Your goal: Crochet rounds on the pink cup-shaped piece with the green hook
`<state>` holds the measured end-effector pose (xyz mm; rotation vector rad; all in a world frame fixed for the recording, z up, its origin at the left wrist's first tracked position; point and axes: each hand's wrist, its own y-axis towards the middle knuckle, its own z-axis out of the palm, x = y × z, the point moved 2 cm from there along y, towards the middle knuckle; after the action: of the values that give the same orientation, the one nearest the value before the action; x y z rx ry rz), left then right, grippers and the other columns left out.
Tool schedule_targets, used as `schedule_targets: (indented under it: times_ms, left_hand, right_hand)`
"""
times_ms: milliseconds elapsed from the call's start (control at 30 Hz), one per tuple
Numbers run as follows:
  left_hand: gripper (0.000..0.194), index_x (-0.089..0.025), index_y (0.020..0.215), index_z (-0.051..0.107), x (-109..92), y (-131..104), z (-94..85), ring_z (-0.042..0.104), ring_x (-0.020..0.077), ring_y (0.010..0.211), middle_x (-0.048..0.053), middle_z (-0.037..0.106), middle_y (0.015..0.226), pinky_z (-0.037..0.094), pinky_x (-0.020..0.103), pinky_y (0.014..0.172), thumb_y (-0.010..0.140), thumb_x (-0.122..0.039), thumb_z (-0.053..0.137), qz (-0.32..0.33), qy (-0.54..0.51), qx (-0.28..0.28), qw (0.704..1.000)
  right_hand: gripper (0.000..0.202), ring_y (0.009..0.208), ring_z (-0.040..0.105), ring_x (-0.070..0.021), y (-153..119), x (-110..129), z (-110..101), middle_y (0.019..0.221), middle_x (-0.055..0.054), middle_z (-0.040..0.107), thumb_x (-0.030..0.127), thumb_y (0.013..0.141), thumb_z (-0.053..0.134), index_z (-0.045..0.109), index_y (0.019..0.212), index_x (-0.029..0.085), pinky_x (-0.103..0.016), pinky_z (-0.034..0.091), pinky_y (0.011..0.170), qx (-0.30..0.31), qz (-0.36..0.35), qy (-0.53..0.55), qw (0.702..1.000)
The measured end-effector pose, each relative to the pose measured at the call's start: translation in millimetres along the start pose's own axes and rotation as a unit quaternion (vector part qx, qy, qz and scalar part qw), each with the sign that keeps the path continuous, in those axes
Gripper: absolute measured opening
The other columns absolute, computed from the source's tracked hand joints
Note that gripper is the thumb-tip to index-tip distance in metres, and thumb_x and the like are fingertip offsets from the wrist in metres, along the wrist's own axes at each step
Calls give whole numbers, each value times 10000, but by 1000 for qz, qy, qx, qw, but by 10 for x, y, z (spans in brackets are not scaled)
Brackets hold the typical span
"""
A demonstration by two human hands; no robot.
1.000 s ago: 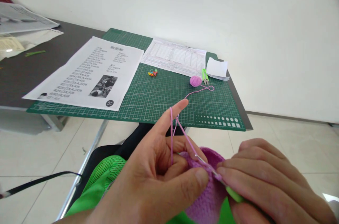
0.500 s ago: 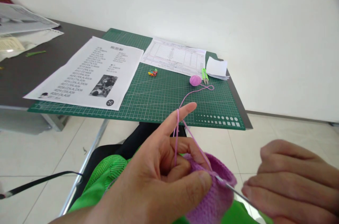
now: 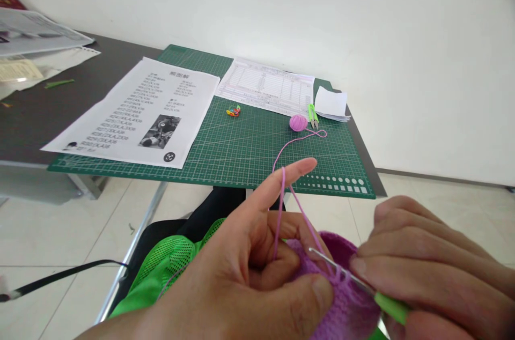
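My left hand (image 3: 257, 265) pinches the purple crocheted piece (image 3: 346, 302) between thumb and fingers, its index finger stretched out with pink yarn (image 3: 283, 190) looped over it. My right hand (image 3: 434, 259) is wrapped round the green handle of a crochet hook (image 3: 392, 307). The hook's metal shaft passes through loops at the edge of the piece, and its tip shows bare beside the taut yarn. From the left index finger the yarn runs back to a pink yarn ball (image 3: 298, 123) on the green cutting mat (image 3: 249, 141).
A printed pattern sheet (image 3: 129, 115) and a form (image 3: 269, 85) lie on the mat. Small coloured markers (image 3: 233, 111), green-handled snips (image 3: 313, 116) and white paper slips (image 3: 331, 103) are there too. More papers (image 3: 40, 34) lie at the far left.
My right hand has moved left, closer to the crocheted piece. More of the hook now sticks out past the loops, and its green handle shows. My left hand has shifted slightly right.
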<state>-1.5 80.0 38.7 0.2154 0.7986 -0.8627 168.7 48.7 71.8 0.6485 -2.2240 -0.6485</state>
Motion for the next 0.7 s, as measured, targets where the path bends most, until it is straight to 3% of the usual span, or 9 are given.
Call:
schedule_targets:
  times_ms: [200, 300, 433, 567, 700]
  left_hand:
    - [692, -514, 1436, 440, -12, -15, -42, 249, -8, 478, -75, 506, 801, 224, 116, 461, 915, -143, 706, -37, -6, -35, 999]
    - [673, -500, 1450, 433, 10, 3, -33, 263, -1, 485, -67, 531, 786, 234, 104, 453, 928, -164, 694, 9, 3, -54, 998]
    - [686, -521, 1425, 461, 40, 29, 13, 274, 5, 501, -67, 553, 793, 237, 91, 450, 907, -151, 716, 50, 15, -93, 994]
    - [696, -515, 1429, 454, 95, 41, 98, 300, 13, 517, -61, 601, 821, 284, 102, 484, 890, -166, 723, 62, 18, -187, 980]
    - [750, -549, 1444, 415, 202, 70, 184, 314, 48, 517, -54, 642, 830, 335, 131, 471, 851, -239, 756, 116, 78, -289, 947]
  right_hand:
    - [328, 552, 533, -62, 119, 2, 74, 603, 51, 567, 337, 1049, 450, 588, 796, 180, -210, 481, 515, 48, 21, 27, 998]
    - [369, 510, 481, -62, 115, -9, 104, 563, 61, 500, 333, 1061, 411, 539, 742, 199, -215, 452, 489, 61, 56, 16, 996]
    - [290, 481, 460, -85, 148, 36, 118, 536, 47, 494, 156, 997, 456, 518, 718, 201, -261, 462, 493, 40, 23, -40, 998]
    - [241, 482, 442, -99, 117, 25, 154, 525, 40, 511, 126, 950, 504, 463, 730, 214, -298, 404, 469, 19, 1, -85, 996]
    - [266, 561, 446, -105, 28, -45, 246, 565, 42, 509, 140, 901, 588, 400, 728, 215, -314, 419, 530, -10, -24, -133, 991]
